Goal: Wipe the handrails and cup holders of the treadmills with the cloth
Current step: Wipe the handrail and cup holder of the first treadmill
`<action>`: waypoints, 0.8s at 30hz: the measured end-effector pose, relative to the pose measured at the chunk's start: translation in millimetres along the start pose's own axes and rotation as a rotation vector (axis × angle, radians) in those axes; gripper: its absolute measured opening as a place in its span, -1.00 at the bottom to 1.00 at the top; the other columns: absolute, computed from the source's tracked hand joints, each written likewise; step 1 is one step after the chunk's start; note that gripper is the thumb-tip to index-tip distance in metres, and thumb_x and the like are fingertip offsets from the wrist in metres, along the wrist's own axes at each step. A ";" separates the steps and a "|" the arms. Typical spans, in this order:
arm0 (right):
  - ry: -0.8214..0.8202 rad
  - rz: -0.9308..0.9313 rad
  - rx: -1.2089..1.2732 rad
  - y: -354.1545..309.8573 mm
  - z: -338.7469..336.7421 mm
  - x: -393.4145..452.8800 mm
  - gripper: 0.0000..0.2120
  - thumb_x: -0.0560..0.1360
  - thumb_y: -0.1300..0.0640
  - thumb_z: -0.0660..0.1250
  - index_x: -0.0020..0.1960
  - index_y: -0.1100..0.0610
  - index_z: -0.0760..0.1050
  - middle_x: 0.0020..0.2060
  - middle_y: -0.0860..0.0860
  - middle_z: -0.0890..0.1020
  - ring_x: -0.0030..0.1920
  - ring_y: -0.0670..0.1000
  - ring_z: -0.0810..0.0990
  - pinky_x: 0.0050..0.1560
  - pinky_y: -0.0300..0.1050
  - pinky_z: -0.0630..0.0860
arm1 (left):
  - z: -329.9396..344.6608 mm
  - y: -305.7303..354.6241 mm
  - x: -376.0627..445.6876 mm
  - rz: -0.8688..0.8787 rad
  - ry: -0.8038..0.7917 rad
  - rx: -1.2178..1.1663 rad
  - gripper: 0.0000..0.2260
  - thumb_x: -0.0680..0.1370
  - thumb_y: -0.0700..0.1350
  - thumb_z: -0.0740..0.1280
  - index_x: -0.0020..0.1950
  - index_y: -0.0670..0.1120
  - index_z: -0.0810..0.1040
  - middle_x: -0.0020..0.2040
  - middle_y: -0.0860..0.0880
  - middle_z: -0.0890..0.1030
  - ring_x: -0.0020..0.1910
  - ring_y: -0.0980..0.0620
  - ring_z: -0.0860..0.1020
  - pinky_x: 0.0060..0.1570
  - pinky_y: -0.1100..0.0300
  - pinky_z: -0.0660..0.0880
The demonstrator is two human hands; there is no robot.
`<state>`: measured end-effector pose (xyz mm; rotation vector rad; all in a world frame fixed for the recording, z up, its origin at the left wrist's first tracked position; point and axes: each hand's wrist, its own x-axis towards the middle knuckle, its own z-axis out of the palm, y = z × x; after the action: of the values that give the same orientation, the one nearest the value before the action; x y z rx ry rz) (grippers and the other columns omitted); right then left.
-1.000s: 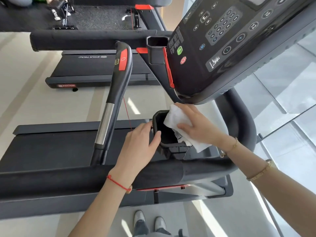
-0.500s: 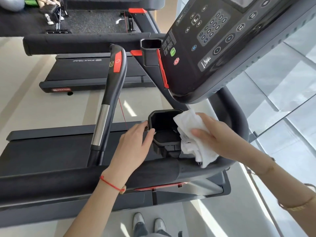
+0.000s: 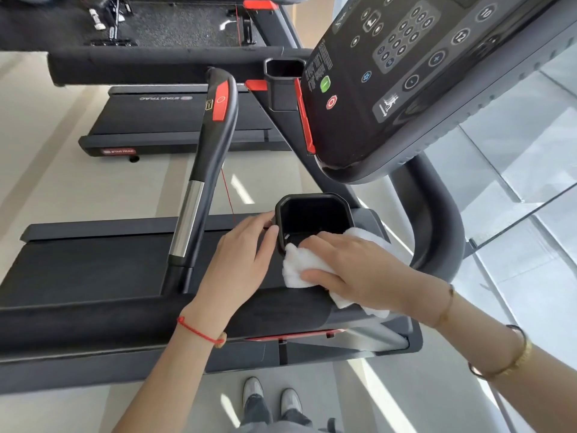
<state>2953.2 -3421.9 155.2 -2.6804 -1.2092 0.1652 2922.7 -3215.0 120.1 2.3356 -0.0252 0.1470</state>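
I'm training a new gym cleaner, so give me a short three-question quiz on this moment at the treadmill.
1. True or false: the white cloth lies under the right hand.
2. What does the left hand touch? A) the red stop button B) the near cup holder C) the silver grip
3. Fill in: the near cup holder looks ____ inside.

Key: 1 true. 2 B; its fingers rest against the holder's left side. 3 empty.
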 end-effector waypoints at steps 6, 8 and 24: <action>-0.067 -0.074 -0.085 16.5 -12.0 -10.6 -0.56 0.62 -0.20 0.01 0.37 0.00 0.34 0.18 -0.09 0.50 0.14 -0.04 0.46 0.17 -0.33 0.20 | -0.4 3.1 -2.2 0.005 -0.014 0.029 -0.64 0.65 0.01 0.12 0.46 0.04 0.37 0.18 0.09 0.55 0.17 0.09 0.53 0.26 -0.05 0.43; -0.057 -0.055 -0.083 7.5 -5.7 5.7 -0.60 0.62 -0.19 0.03 0.28 0.03 0.38 0.07 -0.07 0.53 0.03 0.00 0.50 0.06 -0.24 0.26 | 0.3 4.8 -1.4 0.006 -0.013 0.035 -0.65 0.66 0.00 0.12 0.45 0.04 0.38 0.17 0.09 0.55 0.15 0.09 0.53 0.24 -0.04 0.44; 0.301 -0.063 0.389 42.8 -23.6 13.1 -0.58 0.60 -0.05 0.22 0.43 0.00 0.30 0.30 -0.17 0.43 0.26 -0.19 0.43 0.24 -0.35 0.33 | 0.9 9.5 -3.3 0.013 -0.020 0.134 -0.58 0.64 0.07 0.15 0.50 0.06 0.29 0.10 0.05 0.55 0.11 0.02 0.53 0.19 -0.03 0.47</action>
<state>2997.4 -3442.9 168.4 -2.2339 -1.0424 -0.0139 2918.9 -3222.3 125.9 2.4715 -0.0419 0.1355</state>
